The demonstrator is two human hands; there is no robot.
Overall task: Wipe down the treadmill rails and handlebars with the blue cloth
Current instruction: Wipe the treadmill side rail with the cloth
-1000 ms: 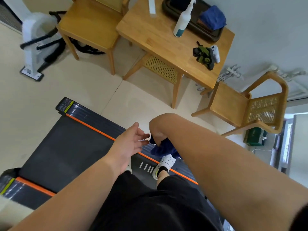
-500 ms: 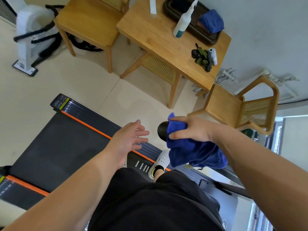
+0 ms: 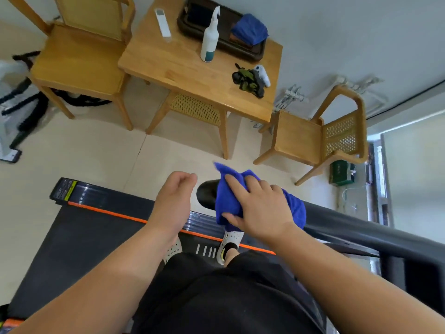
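Note:
The blue cloth (image 3: 227, 198) is draped over the end of the treadmill's black handlebar (image 3: 356, 227). My right hand (image 3: 257, 208) lies on top of the cloth with its fingers wrapped around it and the bar. Just left of the bar's rounded end (image 3: 204, 195), my left hand (image 3: 173, 201) hovers with loosely curled fingers and holds nothing. Below the hands run the treadmill's dark belt (image 3: 84, 242) and its side rail (image 3: 106, 206) with an orange stripe. I stand on the belt in white shoes.
A wooden table (image 3: 183, 68) stands ahead with a spray bottle (image 3: 209, 37), a remote, a dark tray (image 3: 192, 32) holding a second blue cloth (image 3: 250, 30), and a small gadget. Wooden chairs (image 3: 79, 61) flank it. A white machine stands at far left.
My right hand has laid the cloth flatter over the handlebar end and settled on top of it. My left hand has curled slightly and stays beside the bar. The view has tilted upward.

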